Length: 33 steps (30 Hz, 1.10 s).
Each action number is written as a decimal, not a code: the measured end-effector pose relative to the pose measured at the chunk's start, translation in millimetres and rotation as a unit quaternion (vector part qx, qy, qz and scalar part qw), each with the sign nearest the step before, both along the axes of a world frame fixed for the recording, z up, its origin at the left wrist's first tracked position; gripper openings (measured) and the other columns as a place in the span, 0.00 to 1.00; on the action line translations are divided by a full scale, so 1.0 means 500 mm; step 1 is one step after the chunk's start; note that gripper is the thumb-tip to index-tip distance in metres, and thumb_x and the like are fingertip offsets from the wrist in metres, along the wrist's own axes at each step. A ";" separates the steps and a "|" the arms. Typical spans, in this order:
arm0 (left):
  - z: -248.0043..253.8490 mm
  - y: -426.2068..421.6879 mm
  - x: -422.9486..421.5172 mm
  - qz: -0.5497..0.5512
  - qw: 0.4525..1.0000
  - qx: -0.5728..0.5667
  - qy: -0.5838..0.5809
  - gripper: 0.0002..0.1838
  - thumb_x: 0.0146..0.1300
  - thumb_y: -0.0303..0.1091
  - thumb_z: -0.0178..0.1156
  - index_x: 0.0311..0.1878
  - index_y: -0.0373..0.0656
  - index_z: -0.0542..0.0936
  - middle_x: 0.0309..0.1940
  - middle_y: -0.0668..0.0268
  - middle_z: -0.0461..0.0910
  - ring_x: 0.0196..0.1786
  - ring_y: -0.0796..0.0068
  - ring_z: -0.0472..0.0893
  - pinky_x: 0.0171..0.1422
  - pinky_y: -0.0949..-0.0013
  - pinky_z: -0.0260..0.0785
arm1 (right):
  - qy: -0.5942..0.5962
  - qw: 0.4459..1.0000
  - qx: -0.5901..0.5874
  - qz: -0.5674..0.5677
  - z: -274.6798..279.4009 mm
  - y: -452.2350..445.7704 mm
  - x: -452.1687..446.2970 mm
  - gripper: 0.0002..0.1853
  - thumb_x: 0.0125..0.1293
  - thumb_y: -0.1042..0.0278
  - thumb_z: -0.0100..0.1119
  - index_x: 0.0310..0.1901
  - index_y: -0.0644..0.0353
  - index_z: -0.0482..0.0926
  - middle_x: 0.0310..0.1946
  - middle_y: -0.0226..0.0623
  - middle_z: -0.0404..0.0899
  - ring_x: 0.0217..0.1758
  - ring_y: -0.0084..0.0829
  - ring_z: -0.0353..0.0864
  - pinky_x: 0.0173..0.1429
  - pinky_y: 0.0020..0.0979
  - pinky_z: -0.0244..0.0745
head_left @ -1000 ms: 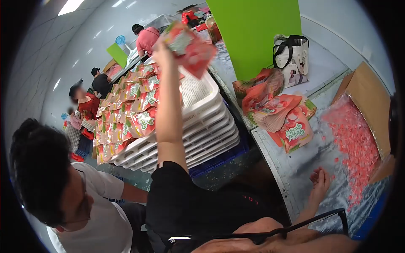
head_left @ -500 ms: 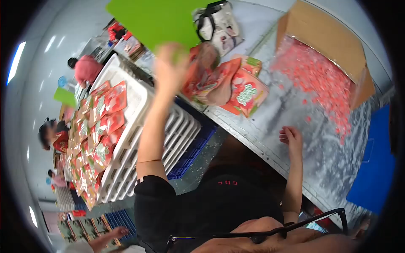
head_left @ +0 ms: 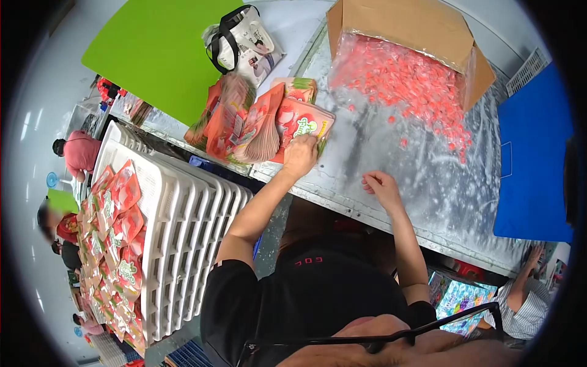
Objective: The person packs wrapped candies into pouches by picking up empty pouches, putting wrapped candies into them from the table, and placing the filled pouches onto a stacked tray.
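My left hand (head_left: 300,155) is at the lower edge of the top red pouch (head_left: 297,124) in a small pile on the metal table, its fingers curled and closed on that edge. Beside it, a fanned stack of red pouches (head_left: 262,132) leans to the left. My right hand (head_left: 380,186) hovers over the table near its front edge, empty, with fingers loosely bent and apart. Farther back, small red wrapped pieces (head_left: 406,82) spill from a clear liner in a tipped cardboard box (head_left: 416,27).
White stacked trays (head_left: 183,232) stand at the left, the top one bearing many filled pouches (head_left: 116,244). A green board (head_left: 159,55), a handbag (head_left: 247,46) and a blue bin (head_left: 532,159) surround the metal table (head_left: 428,202). Other people are at far left and lower right.
My left hand has come from above the trays down to the pouch pile; the pouch it carried earlier is gone from it. The view has turned right. My right hand remains over the table.
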<state>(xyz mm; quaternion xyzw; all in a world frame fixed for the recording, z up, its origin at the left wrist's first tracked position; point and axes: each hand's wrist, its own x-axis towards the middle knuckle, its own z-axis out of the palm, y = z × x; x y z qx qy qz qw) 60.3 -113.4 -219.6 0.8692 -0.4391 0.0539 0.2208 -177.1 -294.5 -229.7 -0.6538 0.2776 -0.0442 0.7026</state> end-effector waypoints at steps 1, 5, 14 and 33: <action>-0.007 -0.002 0.005 -0.002 0.995 -0.101 -0.004 0.10 0.61 0.37 0.64 0.33 0.40 0.81 0.28 0.58 0.82 0.34 0.62 0.83 0.39 0.57 0.75 | -0.010 1.000 -0.014 0.003 -0.002 0.004 0.012 0.12 0.74 0.66 0.57 0.49 0.64 0.82 0.40 0.34 0.85 0.39 0.22 0.83 0.43 0.25 0.79; 0.032 0.014 0.017 0.084 0.917 -0.109 0.374 0.13 0.61 0.31 0.72 0.23 0.41 0.79 0.18 0.69 0.79 0.24 0.84 0.78 0.29 0.74 0.70 | -0.146 0.942 -0.303 0.000 0.051 0.056 0.073 0.12 0.67 0.73 0.61 0.51 0.62 0.81 0.48 0.39 0.83 0.47 0.35 0.85 0.50 0.31 0.80; 0.092 0.008 -0.063 -0.031 0.806 -0.207 0.553 0.09 0.61 0.28 0.70 0.27 0.41 0.80 0.26 0.70 0.81 0.30 0.84 0.77 0.28 0.76 0.66 | -0.237 0.709 -0.664 0.025 0.113 0.091 0.112 0.26 0.52 0.71 0.70 0.55 0.58 0.80 0.55 0.38 0.79 0.67 0.39 0.72 0.73 0.48 0.61; 0.208 -0.030 -0.185 -0.063 0.986 -0.041 0.148 0.08 0.57 0.32 0.69 0.28 0.38 0.82 0.25 0.56 0.82 0.27 0.56 0.83 0.33 0.58 0.73 | -0.290 0.734 -0.592 0.167 0.153 0.060 0.048 0.06 0.57 0.73 0.58 0.37 0.60 0.79 0.35 0.37 0.78 0.39 0.43 0.81 0.43 0.41 0.78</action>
